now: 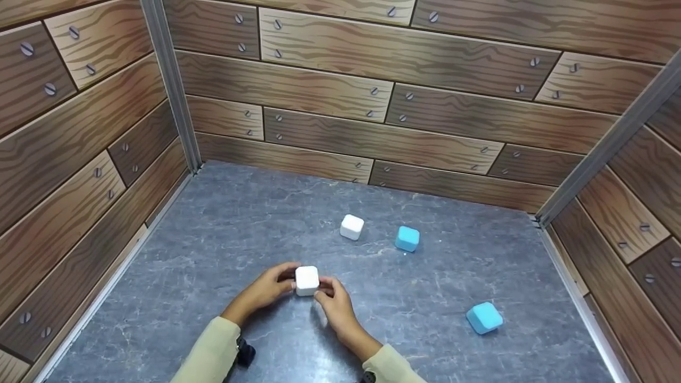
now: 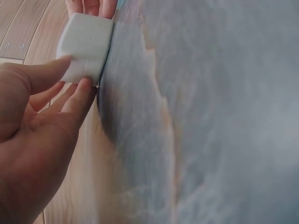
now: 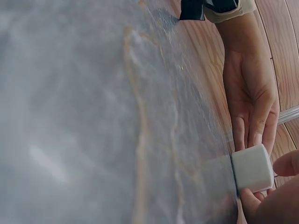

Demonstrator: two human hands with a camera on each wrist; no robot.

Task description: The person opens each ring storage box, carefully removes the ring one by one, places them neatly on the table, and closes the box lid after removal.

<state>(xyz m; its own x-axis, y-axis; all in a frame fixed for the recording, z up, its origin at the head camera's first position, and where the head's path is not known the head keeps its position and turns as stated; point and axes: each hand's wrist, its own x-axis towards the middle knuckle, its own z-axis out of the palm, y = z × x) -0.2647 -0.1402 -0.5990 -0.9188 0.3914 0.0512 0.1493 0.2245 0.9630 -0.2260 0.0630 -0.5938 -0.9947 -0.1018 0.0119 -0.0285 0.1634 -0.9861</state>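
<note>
A white cube (image 1: 307, 280) with rounded edges is on the grey floor, with a hand at each side of it. My left hand (image 1: 266, 289) pinches its left side between thumb and fingers. From the right, my right hand (image 1: 338, 308) grips the opposite side with thumb and fingertips. In the left wrist view the white block (image 2: 88, 46) stands close against the grey surface, the left thumb (image 2: 51, 72) on its face. The right wrist view has the same block (image 3: 252, 168) between both hands' fingers.
Beyond the hands lie a second white cube (image 1: 351, 227) and a blue cube (image 1: 407, 239) beside it. Another blue cube (image 1: 484, 317) sits farther right. Wood-patterned walls (image 1: 330, 80) with metal corner posts (image 1: 173, 85) enclose the marbled grey floor (image 1: 170, 255).
</note>
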